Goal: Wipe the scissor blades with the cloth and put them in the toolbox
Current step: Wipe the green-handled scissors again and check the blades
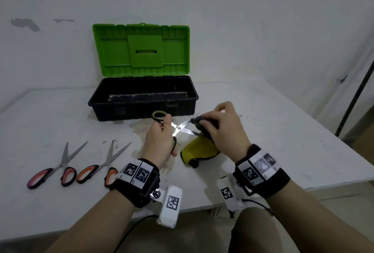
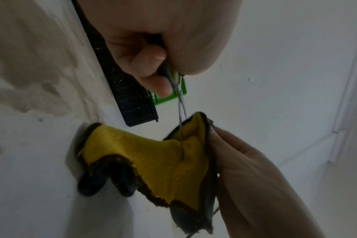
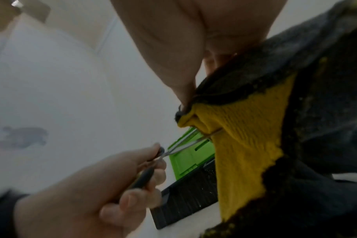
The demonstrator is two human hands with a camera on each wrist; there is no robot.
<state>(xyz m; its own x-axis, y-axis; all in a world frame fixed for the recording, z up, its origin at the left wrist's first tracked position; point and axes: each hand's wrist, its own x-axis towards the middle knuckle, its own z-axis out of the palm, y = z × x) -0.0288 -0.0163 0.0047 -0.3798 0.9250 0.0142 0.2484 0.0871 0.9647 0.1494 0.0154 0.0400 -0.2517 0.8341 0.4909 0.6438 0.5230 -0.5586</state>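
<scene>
Your left hand grips the green-handled steel scissors by the handles, blades spread, held above the white table just in front of the open black toolbox with green lid. Your right hand pinches the yellow-and-grey cloth over both blades. Risk: the open edges could slice the cloth or a finger if your right hand slides toward the pivot.

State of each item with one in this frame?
Toolbox: lid open, upright.
Green-handled scissors: blades open, held above the table.
Cloth: draped over the blades.
Pink-handled scissors: open, on table.
Orange-handled scissors: open, on table.
Left hand: grips scissors handle.
Right hand: pinches cloth.
</scene>
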